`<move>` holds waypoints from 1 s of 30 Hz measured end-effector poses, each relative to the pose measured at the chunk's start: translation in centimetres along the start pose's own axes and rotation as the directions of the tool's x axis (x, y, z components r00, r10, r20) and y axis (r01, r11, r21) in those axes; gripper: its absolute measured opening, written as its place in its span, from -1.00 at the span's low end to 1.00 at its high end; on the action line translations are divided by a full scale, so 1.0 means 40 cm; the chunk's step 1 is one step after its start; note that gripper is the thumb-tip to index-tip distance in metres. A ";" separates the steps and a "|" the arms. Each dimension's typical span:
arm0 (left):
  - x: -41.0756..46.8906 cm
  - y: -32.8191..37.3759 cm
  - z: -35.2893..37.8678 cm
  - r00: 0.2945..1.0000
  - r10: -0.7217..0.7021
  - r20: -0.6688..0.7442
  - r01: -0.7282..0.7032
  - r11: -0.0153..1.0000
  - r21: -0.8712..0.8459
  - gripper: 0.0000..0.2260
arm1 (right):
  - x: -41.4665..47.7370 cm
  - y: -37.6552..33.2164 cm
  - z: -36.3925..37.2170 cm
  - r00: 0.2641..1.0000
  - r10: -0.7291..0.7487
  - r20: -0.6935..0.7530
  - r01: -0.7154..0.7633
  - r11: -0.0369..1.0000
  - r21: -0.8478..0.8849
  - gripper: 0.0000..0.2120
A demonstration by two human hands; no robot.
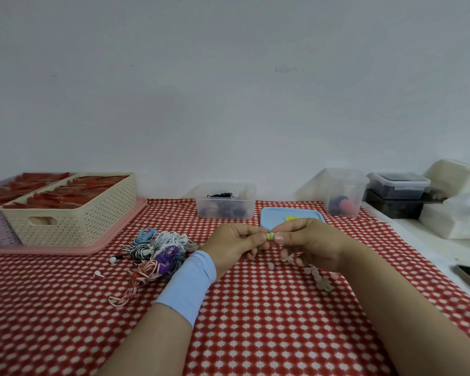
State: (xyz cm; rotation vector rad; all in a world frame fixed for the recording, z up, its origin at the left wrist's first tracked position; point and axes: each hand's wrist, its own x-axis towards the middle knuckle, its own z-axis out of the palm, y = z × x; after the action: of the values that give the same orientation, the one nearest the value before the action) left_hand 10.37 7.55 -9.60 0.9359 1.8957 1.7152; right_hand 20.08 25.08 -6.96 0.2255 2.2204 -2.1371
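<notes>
Fingers [261, 235] of the left hand [235, 246] meet those of the right hand [311, 245] tip to tip. Pinched tight between them sit small yellow-and-green plastic beads [270, 236], held just above the red-and-white checked worktop [255, 321], dead centre. From under the right hand's curled lower fingers, a strand of pale translucent beads [320, 280] trails toward 5 o'clock and lies on the worktop. A light blue sleeve band [189, 286] wraps the left wrist. At 9 o'clock of the hands there's a tangled heap of coloured cords [158, 251]. Beyond it at 10, a cream perforated basket [73, 221] sits on a pink tray [65, 249]. At 12, just behind the hands, a light blue flat lid [307, 214]. A clear plastic tub [225, 202] at 11, a taller clear tub [343, 191] at 1.
</notes>
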 end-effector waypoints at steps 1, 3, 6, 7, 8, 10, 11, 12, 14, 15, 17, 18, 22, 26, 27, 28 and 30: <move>0.000 -0.001 0.001 1.000 -0.006 0.008 0.006 1.000 -0.028 -0.90 | -0.001 -0.001 0.001 1.000 0.002 0.013 -0.002 1.000 0.007 -0.86; 0.001 -0.002 0.004 1.000 -0.014 0.027 0.017 0.995 -0.097 -0.89 | -0.003 -0.003 0.000 1.000 0.000 0.030 0.000 1.000 0.010 -0.84; 0.000 0.002 0.008 0.999 -0.020 0.040 0.027 0.983 -0.180 -0.86 | -0.003 -0.004 -0.005 0.999 -0.006 0.037 0.005 1.000 0.014 -0.82; 0.000 0.003 0.009 0.999 -0.018 0.041 0.025 0.982 -0.187 -0.85 | -0.003 -0.004 -0.007 0.999 -0.006 0.036 0.006 1.000 0.012 -0.82; 0.000 0.002 0.010 0.999 -0.012 0.044 0.020 0.984 -0.179 -0.85 | -0.004 -0.005 -0.007 0.999 -0.004 0.040 0.003 1.000 0.010 -0.83; 0.000 -0.001 0.010 0.999 0.006 0.049 0.000 0.991 -0.134 -0.84 | -0.005 -0.006 -0.006 0.999 0.009 0.051 -0.009 1.000 0.000 -0.86; 0.000 -0.001 0.009 0.999 0.013 0.045 -0.008 0.994 -0.105 -0.84 | -0.004 -0.005 -0.005 0.999 0.019 0.048 -0.018 1.000 -0.009 -0.87; 0.000 -0.002 0.007 0.999 0.016 0.036 -0.013 0.997 -0.072 -0.85 | -0.004 -0.005 -0.004 0.999 0.033 0.038 -0.032 0.999 -0.012 -0.88; 0.002 -0.002 0.001 1.000 0.024 0.021 -0.024 0.999 0.039 -0.88 | -0.004 -0.003 -0.002 0.997 0.072 0.014 -0.072 0.997 -0.022 -0.89; 0.003 -0.002 -0.003 0.999 0.028 0.022 -0.030 0.994 0.103 -0.90 | -0.006 -0.004 0.000 0.996 0.091 -0.003 -0.091 0.995 -0.040 -0.89; 0.004 -0.003 -0.005 0.999 0.025 0.028 -0.029 0.985 0.170 -0.91 | -0.009 -0.004 0.003 0.993 0.105 -0.052 -0.109 0.992 -0.068 -0.88; 0.004 -0.003 -0.004 1.000 0.019 0.016 -0.022 0.985 0.169 -0.91 | -0.010 -0.005 0.003 0.993 0.090 -0.071 -0.095 0.993 -0.070 -0.88; 0.004 -0.003 0.003 0.998 -0.010 -0.056 0.013 0.999 0.053 -0.90 | -0.009 -0.009 0.012 0.992 -0.055 -0.117 0.041 0.992 -0.119 -0.92; 0.006 -0.004 0.001 0.997 -0.037 -0.062 0.037 0.999 0.003 -0.87 | -0.008 -0.009 0.012 0.981 -0.126 -0.145 0.107 0.986 -0.131 -0.92; 0.004 -0.003 0.001 0.998 -0.033 -0.051 0.033 0.999 0.010 -0.88 | -0.009 -0.010 0.010 0.985 -0.113 -0.133 0.097 0.988 -0.122 -0.91; 0.002 -0.001 0.000 0.999 -0.025 -0.036 0.026 0.999 0.023 -0.88 | -0.010 -0.009 0.007 0.990 -0.087 -0.114 0.074 0.991 -0.112 -0.90; -0.002 0.004 -0.001 1.000 -0.008 -0.005 0.008 0.997 0.071 -0.90 | -0.007 -0.004 0.004 0.997 -0.022 -0.072 0.016 0.996 -0.086 -0.88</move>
State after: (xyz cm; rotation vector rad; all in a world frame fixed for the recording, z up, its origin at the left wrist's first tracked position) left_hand 10.43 7.46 -9.44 0.9493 1.9724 1.6570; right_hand 20.32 24.91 -6.77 0.2837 2.3568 -2.0688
